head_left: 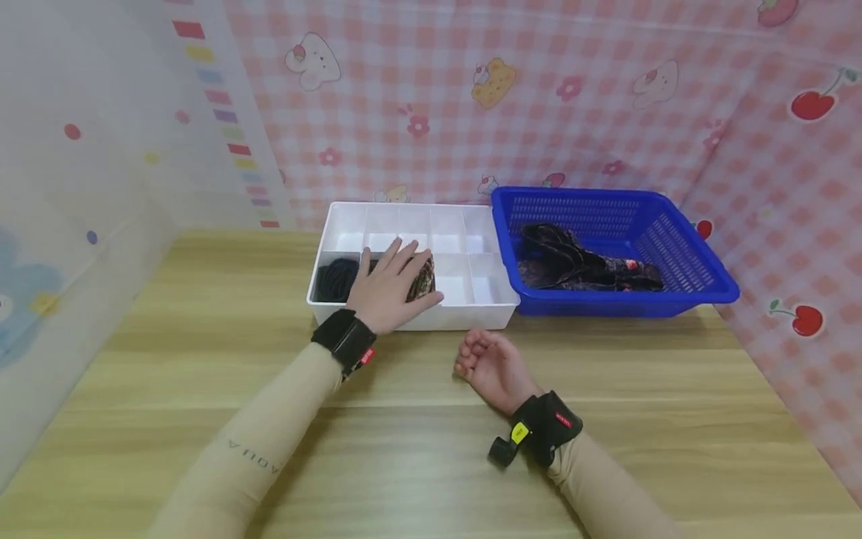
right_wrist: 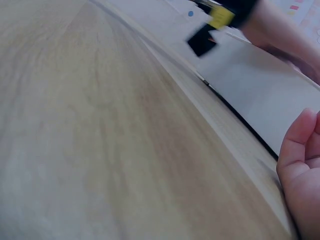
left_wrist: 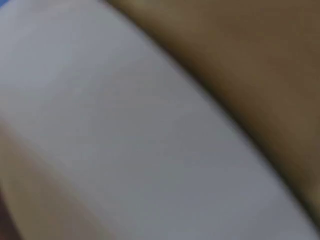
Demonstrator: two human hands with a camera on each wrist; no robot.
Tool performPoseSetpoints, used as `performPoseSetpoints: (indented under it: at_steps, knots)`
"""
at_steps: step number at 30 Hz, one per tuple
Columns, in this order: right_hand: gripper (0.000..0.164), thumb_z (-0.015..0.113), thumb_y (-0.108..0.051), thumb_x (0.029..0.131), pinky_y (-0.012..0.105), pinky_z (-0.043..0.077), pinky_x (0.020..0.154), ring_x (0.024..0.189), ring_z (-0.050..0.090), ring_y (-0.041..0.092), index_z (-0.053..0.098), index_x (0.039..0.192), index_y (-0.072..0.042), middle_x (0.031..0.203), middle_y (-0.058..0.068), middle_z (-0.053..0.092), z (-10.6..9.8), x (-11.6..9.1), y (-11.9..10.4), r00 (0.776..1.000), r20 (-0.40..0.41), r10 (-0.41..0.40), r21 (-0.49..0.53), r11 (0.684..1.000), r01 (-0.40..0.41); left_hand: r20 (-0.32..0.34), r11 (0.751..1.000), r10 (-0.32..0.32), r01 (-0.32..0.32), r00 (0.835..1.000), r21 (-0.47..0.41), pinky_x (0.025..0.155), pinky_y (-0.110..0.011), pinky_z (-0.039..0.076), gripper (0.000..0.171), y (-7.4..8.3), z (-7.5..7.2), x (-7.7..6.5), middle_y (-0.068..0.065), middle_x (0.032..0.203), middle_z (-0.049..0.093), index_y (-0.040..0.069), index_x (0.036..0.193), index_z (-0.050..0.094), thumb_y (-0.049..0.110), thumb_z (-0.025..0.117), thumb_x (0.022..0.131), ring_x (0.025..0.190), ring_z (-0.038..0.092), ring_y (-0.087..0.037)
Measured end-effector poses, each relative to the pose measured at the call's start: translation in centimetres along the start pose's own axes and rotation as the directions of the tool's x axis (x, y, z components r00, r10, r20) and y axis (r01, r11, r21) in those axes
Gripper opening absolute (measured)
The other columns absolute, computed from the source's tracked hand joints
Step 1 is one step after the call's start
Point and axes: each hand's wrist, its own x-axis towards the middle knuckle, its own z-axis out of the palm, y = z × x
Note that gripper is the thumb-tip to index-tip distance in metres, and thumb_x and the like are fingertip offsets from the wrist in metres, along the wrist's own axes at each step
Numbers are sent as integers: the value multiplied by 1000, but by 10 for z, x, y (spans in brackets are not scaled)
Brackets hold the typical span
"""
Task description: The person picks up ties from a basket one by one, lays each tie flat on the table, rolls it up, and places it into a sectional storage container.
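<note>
In the head view, my left hand (head_left: 388, 290) lies palm down, fingers spread, over the front row of a white compartment box (head_left: 444, 317). Dark rolled cloth (head_left: 338, 280) fills the front-left compartment. A camouflage-patterned piece of cloth (head_left: 422, 281) shows beside my fingers; the rest of it is hidden beneath the hand. Whether the fingertips touch it, I cannot tell. My right hand (head_left: 497, 370) rests on the table in front of the box, fingers loosely curled and holding nothing. The right wrist view shows its curled fingers (right_wrist: 299, 145) at the edge. The left wrist view is blurred, mostly the box's white wall (left_wrist: 150, 130).
A blue plastic basket (head_left: 626, 303) stands right of the box, against its side, with dark patterned cloth items (head_left: 579, 262) inside. Several other box compartments show bare white bottoms. Patterned cloth walls enclose the wooden table (head_left: 404, 464) at the back and both sides.
</note>
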Motion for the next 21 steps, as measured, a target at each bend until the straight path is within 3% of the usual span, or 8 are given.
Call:
performPoseSetpoints:
  at_steps: [2,4,7,12,15,17,18,21]
  knots:
    - [47,19,-20,104,28,41,76,77,48,15,62,88,-12,85,0,56,0,2,3,1000,-5,-2,-5,1000,2,-101,999,42,-39,994,32,106,-51,28,72,-8,0,-17,-7,129,50,20,133,55,72,52,83,126,41,-28]
    - [45,21,-20,104,28,41,75,77,48,15,62,88,-13,85,-1,56,0,2,4,1000,-6,-10,-6,1000,10,-175,996,77,-66,982,64,88,-44,41,58,-16,-2,-31,-4,104,53,17,110,64,67,61,81,102,50,-26]
    - [42,24,-21,104,27,41,76,78,48,15,62,89,-13,85,-1,56,-2,3,4,1000,0,-17,1,1000,17,-221,990,116,-96,968,99,67,-38,43,42,-25,-4,-42,-1,85,53,16,90,65,57,67,84,79,51,-23]
    - [40,26,-22,104,28,40,77,79,48,15,62,89,-12,85,0,57,0,3,1,1000,8,-17,13,1000,17,-222,989,145,-133,964,67,57,-35,42,32,-30,-9,-43,3,74,56,15,78,62,45,70,86,68,51,-22]
    - [40,27,-16,103,27,43,76,77,52,14,64,88,-12,85,-1,60,5,3,-5,998,17,-64,-119,991,65,-222,993,118,-113,968,36,55,-35,40,33,-33,-11,-47,4,71,53,16,74,57,43,72,85,66,50,-22]
    - [38,31,-10,102,26,47,74,77,56,12,65,88,-13,84,-2,62,11,1,-19,992,31,-121,-274,954,125,-229,995,99,-98,968,19,54,-34,39,34,-35,-10,-51,4,70,51,17,72,55,43,73,84,66,49,-21]
    - [36,34,-8,102,25,49,74,76,57,11,66,87,-12,84,-1,63,15,-1,-30,988,37,-150,-363,919,153,-233,995,97,-97,968,11,54,-33,39,35,-36,-10,-53,5,69,50,17,71,54,43,74,83,66,48,-21]
    - [28,43,-6,100,25,51,71,75,59,11,65,84,-11,82,0,62,31,-5,-82,974,40,-224,-621,758,200,-258,994,104,-109,960,-4,52,-32,36,37,-36,-6,-55,5,68,47,17,70,51,43,74,83,64,46,-20]
